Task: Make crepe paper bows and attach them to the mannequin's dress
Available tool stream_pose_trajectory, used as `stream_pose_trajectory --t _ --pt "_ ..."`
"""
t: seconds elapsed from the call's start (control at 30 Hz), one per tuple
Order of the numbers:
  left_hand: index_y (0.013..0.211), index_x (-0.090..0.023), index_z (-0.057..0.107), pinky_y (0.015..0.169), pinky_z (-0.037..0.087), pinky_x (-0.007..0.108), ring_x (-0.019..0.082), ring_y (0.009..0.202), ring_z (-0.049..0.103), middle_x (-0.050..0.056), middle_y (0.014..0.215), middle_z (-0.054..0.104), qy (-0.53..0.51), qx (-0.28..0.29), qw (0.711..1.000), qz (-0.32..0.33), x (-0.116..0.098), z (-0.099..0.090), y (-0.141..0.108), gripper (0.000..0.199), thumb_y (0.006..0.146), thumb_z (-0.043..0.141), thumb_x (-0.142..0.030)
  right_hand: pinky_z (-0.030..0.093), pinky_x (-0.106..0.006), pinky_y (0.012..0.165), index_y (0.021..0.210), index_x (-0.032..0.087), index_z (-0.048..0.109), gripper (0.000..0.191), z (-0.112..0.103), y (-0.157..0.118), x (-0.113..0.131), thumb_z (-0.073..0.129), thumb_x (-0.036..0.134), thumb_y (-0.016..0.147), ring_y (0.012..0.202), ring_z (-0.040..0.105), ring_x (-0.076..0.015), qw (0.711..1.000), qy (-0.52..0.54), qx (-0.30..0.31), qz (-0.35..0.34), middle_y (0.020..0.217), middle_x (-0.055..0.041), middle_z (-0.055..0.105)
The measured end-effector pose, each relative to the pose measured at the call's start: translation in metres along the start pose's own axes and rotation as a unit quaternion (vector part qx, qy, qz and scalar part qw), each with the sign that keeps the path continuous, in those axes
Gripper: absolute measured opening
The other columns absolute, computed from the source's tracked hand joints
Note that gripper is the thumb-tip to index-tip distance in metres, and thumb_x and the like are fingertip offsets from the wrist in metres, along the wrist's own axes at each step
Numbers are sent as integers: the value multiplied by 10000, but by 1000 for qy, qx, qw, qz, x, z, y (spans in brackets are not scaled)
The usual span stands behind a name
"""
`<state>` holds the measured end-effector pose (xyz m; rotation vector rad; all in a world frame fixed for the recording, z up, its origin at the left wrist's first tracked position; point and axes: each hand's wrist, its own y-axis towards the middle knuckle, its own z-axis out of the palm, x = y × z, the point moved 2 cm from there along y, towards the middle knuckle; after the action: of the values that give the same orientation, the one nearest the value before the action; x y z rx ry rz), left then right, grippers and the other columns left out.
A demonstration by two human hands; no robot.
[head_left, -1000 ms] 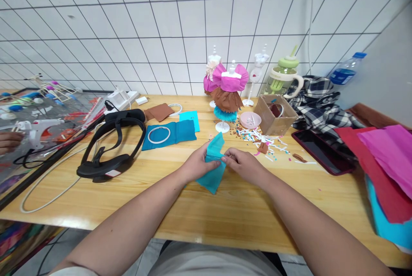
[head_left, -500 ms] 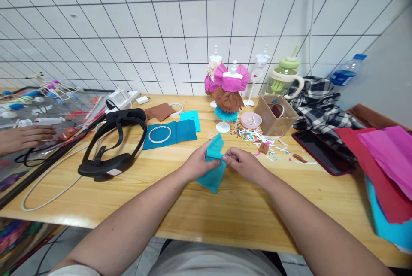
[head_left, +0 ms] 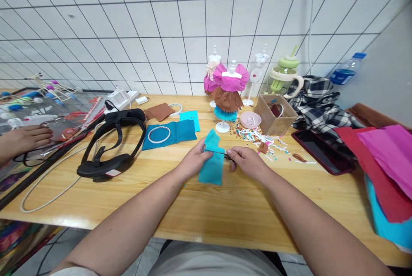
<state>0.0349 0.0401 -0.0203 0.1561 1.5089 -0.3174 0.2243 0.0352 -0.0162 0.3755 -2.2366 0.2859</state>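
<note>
My left hand (head_left: 194, 159) pinches a folded strip of teal crepe paper (head_left: 211, 170) above the tabletop, its thumb lying across the strip. In my right hand (head_left: 246, 161) is a small pair of scissors (head_left: 231, 160), the dark blades pointing left at the paper just below its upper fold. My fingers cover part of the scissors' handles. Beyond my hands a small dress form (head_left: 231, 82) stands on a white base, wearing a magenta paper top and a brown and blue paper skirt. White, brown and blue paper scraps (head_left: 262, 139) lie right of it.
To the left are a black headset (head_left: 112, 143) and darker teal paper (head_left: 180, 132) with double-sided tape (head_left: 159, 134) on it. A pink dish (head_left: 250, 120), cardboard box (head_left: 277, 117) and dark tablet (head_left: 322, 151) sit right. Another person's hand (head_left: 27, 141) rests at far left.
Scissors now show in my right hand, which earlier pinched the paper's edge. The teal paper has turned to hang straighter, still in my left hand.
</note>
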Motion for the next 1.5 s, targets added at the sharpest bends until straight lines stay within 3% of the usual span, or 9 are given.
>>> stream_pose_trajectory --t 0.1,0.23,0.47,0.63,0.77,0.87,1.13,1.3,1.5 --pt "1360 -153 428 812 472 297 205 961 609 62 1058 669 8 21 1000 -9 0 3 -1 698 703 659 -190 372 -271 654 605 211 606 514 -1 -2 2 341 462 966 686 614 -163 1000 -20 9 -5 656 -8 702" --pt "1434 -206 330 785 475 273 174 936 604 55 1086 641 29 25 999 0 -1 7 -2 836 697 724 -229 353 -257 637 725 223 581 380 0 -4 6 370 424 968 677 605 -153 999 -45 1 -20 646 23 683" --pt "1496 -208 195 641 435 251 130 679 551 -21 747 589 19 4 1000 -19 -1 2 -2 993 688 766 -298 328 -252 599 844 224 557 266 3 -5 7 415 420 954 686 606 -160 999 -42 -7 -25 659 21 663" --pt "1469 -213 288 637 411 242 114 651 485 -34 724 537 90 -20 996 14 -2 2 -3 931 675 771 -271 336 -258 608 847 228 561 280 3 -4 8 393 421 961 659 609 -162 999 -30 -20 -23 628 25 657" --pt "1446 -206 347 683 420 243 116 690 498 5 838 582 99 -20 994 37 -7 4 -5 814 726 717 -285 344 -260 627 760 228 555 356 1 -4 7 349 422 976 687 614 -162 999 -45 -24 -18 632 18 668" --pt "1440 -213 366 622 395 226 100 651 461 14 906 595 127 -12 991 36 -7 4 -6 728 769 644 -269 348 -254 641 730 228 542 373 1 -4 7 337 411 983 689 609 -156 997 -60 -28 -26 646 24 671" --pt "1499 -172 218 500 308 191 72 536 371 -66 657 454 114 34 993 27 -9 9 -8 834 757 600 -184 331 -242 607 734 229 588 393 1 -4 8 371 461 965 692 604 -151 996 -86 -6 -37 708 17 684" --pt "1497 -201 244 489 278 187 68 534 322 -65 659 446 141 33 989 39 -11 8 -10 831 748 601 -162 290 -246 565 756 232 614 372 -1 -4 9 391 455 954 670 583 -149 993 -112 -22 -32 719 9 676" --pt "1488 -198 276 493 304 183 56 533 357 -14 795 580 118 42 992 33 -11 8 -7 810 742 589 -174 248 -259 548 723 229 615 373 -5 -6 9 399 440 943 648 555 -152 987 -152 -43 -17 680 3 655"
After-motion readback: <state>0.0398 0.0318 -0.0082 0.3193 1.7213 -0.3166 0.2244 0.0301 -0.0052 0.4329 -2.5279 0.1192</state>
